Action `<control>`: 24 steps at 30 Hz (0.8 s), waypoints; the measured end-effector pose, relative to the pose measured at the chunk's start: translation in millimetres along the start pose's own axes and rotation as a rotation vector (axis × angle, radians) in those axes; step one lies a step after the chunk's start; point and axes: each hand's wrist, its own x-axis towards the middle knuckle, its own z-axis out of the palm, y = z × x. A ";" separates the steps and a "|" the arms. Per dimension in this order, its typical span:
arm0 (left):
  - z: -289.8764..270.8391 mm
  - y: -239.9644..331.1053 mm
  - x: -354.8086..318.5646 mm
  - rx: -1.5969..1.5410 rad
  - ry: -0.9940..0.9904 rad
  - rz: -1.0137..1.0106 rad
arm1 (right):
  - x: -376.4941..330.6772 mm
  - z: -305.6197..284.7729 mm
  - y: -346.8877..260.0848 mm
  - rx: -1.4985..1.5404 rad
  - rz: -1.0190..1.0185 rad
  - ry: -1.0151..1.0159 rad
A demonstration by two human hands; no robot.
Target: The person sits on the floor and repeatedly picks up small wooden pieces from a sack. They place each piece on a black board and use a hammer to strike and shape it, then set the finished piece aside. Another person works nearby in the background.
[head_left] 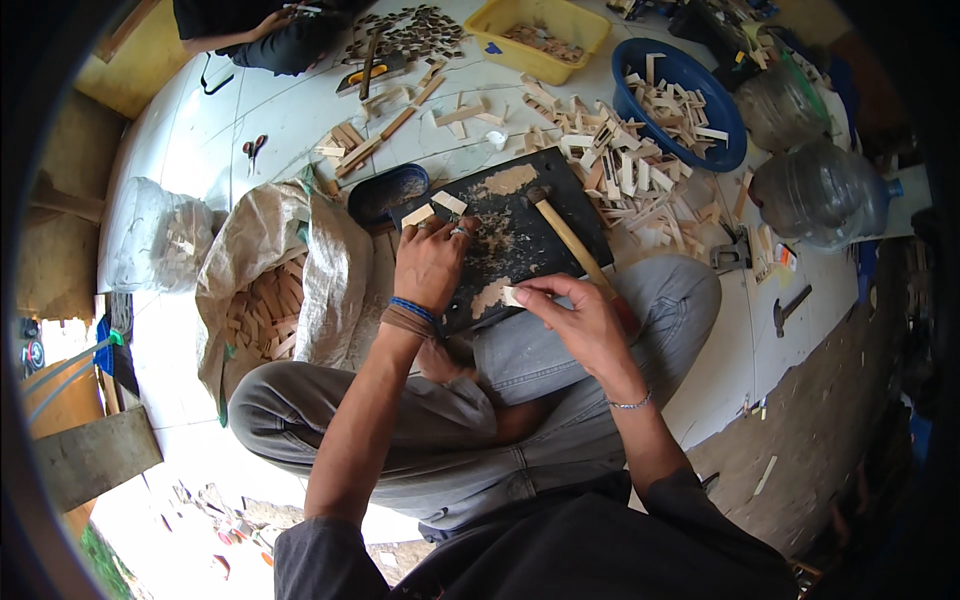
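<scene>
The person wears grey trousers [560,350] and a dark top with sleeves pushed up. The left hand [432,262] has rings, with blue and brown wristbands [410,314]; the right hand [580,318] has a thin beaded bracelet [632,403].

Bags and bottles on a workshop floor
A pale woven sack [300,260] sits left; a clear plastic bag [150,240] farther left; clear water jugs [820,190] far right.

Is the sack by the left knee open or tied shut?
Open. The sack has its mouth folded back, showing stacked wood pieces inside.
</scene>
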 end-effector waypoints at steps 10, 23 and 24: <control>6.4 -2.2 2.3 -0.220 0.088 -0.055 | 0.7 0.1 0.3 -0.003 -0.031 0.007; 2.8 0.4 -0.7 -0.991 0.105 -0.325 | -0.8 1.9 -3.5 -0.034 -0.007 0.052; 3.2 1.8 -1.5 -0.990 0.085 -0.375 | -1.2 2.2 -4.2 -0.021 0.014 0.054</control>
